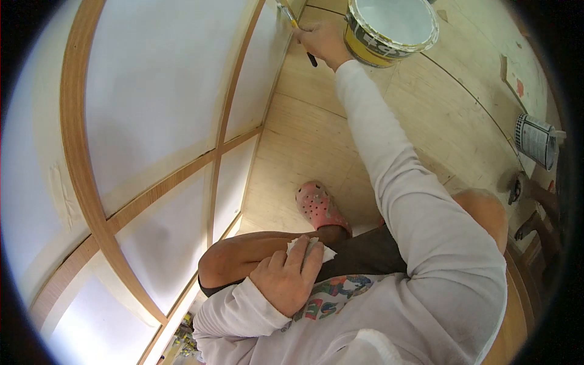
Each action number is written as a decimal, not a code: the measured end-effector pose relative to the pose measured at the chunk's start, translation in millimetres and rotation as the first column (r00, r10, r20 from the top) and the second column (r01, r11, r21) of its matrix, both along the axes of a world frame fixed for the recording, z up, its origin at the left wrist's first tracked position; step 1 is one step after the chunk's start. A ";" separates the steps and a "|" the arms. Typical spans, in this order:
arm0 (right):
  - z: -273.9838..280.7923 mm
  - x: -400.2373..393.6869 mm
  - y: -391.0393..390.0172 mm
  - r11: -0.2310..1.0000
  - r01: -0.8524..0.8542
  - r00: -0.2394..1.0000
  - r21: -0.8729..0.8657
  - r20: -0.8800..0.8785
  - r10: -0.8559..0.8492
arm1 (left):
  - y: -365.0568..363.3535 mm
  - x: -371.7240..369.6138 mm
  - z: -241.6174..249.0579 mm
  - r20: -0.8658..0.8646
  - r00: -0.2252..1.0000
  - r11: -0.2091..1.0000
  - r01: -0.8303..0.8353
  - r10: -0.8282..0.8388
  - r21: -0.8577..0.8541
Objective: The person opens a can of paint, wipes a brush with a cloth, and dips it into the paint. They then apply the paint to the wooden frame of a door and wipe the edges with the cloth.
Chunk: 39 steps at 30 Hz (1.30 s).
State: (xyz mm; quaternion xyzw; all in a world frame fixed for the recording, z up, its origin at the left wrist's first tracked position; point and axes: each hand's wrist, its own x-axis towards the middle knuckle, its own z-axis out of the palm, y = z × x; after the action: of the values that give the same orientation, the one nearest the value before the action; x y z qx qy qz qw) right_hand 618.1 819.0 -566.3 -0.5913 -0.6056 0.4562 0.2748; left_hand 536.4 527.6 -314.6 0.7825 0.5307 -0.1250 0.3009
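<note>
My right hand (321, 44) is closed round the handle of a paintbrush (288, 14) at the top of the view, its bristles against the white panel (258, 67) near the far corner. The dark end of the handle sticks out below the hand. Just right of that hand stands a yellow and black paint bucket (392, 30) with white paint inside. My left hand (288, 275) rests by my lap, fingers closed on a crumpled white cloth or paper (327, 253).
Wooden strips (164, 188) divide the white panels on the left. A pink clog (316, 207) is on my foot on the wooden floor (304, 140). At the right lie a printed can (535, 141) and a board piece (512, 74); another person's feet (527, 226) show beside them.
</note>
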 end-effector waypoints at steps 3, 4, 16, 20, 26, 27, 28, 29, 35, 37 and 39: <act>-21.6 -3.4 0.6 0.990 -0.001 0.999 -0.140 -0.033 -0.004 | 0.0 0.4 -0.4 0.006 1.000 1.000 0.003 -0.003 0.009; -23.5 -1.3 1.2 0.990 0.001 0.999 -0.139 -0.034 -0.006 | -0.3 0.3 0.3 0.005 1.000 1.000 0.005 -0.005 0.010; 89.8 11.8 -9.7 0.991 -0.077 0.991 -0.106 0.096 0.088 | -5.9 3.6 0.0 0.009 1.000 0.999 0.009 -0.010 0.048; 34.2 3.7 -6.2 0.993 0.108 0.985 0.042 -0.141 -0.101 | -7.6 3.3 -1.9 0.016 1.000 0.997 -0.027 0.026 0.073; -47.5 -5.6 2.0 0.993 0.087 0.989 -0.077 -0.117 -0.096 | -6.9 -3.8 -1.0 0.014 0.999 0.998 -0.047 0.047 0.033; -50.8 -6.9 1.8 0.990 0.100 0.991 -0.099 -0.080 -0.108 | -7.1 -5.4 -1.6 0.023 0.998 0.998 -0.051 0.050 0.039; -54.1 -5.4 1.1 0.990 0.096 0.991 -0.103 -0.078 -0.104 | -7.4 -6.3 -1.7 0.024 0.998 0.998 -0.055 0.054 0.034; -58.0 -1.7 0.7 0.997 0.021 0.999 -0.078 -0.029 -0.024 | -6.9 -5.2 -1.5 0.025 0.998 0.998 -0.061 0.060 0.034; -70.2 -1.5 9.1 0.940 -0.006 0.971 -0.341 -0.227 -0.076 | -4.0 -11.3 -2.7 0.036 0.997 0.997 -0.072 0.072 0.014; -68.7 -2.5 12.0 0.881 0.043 0.933 -0.471 -0.296 -0.204 | -2.6 -12.7 -4.2 0.040 0.997 0.997 -0.071 0.070 0.012; -67.4 -3.6 12.0 0.833 0.085 0.882 -0.546 -0.348 -0.319 | -1.4 -15.1 -5.3 0.049 0.997 0.998 -0.061 0.060 0.012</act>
State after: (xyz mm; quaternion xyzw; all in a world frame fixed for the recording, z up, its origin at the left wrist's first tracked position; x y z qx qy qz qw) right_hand 614.4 830.9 -633.7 -0.5911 -0.3186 0.6864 0.2793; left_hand 521.3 526.1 -320.0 0.7707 0.5475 -0.0932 0.3123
